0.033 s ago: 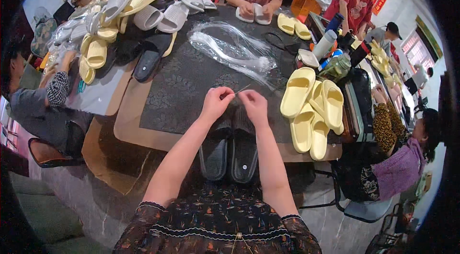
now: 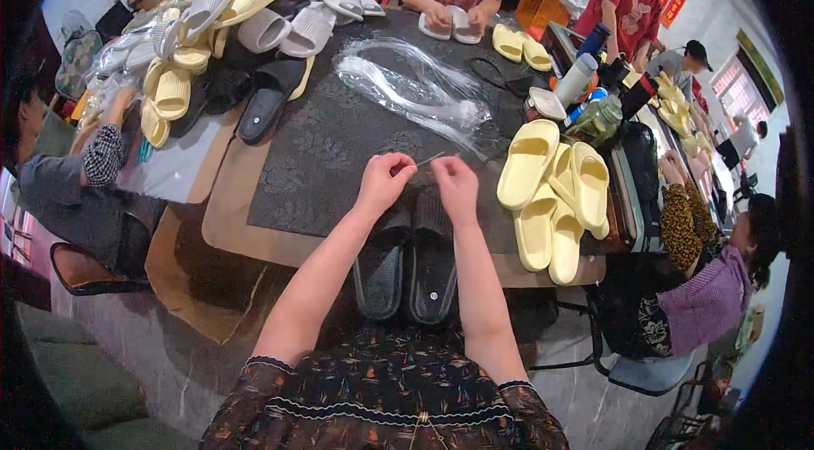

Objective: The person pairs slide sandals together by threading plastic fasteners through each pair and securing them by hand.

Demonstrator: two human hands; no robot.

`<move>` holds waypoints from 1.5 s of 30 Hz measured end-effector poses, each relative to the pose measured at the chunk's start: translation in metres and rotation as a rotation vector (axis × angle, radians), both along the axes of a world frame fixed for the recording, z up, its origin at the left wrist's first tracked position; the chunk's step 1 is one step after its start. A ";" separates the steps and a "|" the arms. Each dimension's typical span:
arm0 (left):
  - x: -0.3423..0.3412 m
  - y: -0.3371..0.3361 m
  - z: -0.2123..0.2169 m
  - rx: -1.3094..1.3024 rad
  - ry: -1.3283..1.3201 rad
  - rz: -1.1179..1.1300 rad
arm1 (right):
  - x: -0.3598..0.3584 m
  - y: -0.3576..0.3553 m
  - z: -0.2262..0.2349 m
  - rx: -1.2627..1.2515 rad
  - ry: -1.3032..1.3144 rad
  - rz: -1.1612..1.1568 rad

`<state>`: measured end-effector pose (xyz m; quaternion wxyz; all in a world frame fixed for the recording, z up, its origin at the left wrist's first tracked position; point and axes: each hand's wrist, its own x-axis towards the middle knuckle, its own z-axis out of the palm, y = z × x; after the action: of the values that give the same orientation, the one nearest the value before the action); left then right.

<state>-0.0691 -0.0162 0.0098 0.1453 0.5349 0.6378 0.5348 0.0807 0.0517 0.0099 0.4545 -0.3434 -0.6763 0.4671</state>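
My left hand (image 2: 383, 184) is closed, thumb and forefinger pinched on a thin strand (image 2: 430, 160). Just to its right, my right hand (image 2: 457, 185) pinches the same strand near its other end; its exact kind is too small to make out. Below both hands, a pair of black slippers (image 2: 378, 283) lies at the near table edge, soles toward me, their straps partly behind my hands and wrists. Beyond my hands a loose bundle of clear thin plastic strands (image 2: 398, 94) is spread on the dark table mat (image 2: 297, 170).
Yellow slippers (image 2: 534, 229) are stacked at my right, near bottles and a glass jar (image 2: 596, 121). Grey and yellow slippers (image 2: 172, 94) pile up at the left, beside a black slipper (image 2: 270, 102). Co-workers sit left and right; one across handles white slippers (image 2: 460, 23).
My right hand has shifted slightly right, widening the gap to my left hand, so more of the strand shows between them. My left hand stays in place.
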 end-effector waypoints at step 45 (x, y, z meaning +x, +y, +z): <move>0.002 0.002 -0.003 0.042 -0.067 -0.007 | -0.001 -0.004 0.005 0.124 -0.093 -0.012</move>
<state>-0.0676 -0.0144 0.0071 0.1569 0.5219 0.6193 0.5652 0.0799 0.0478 0.0146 0.4460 -0.3400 -0.7222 0.4049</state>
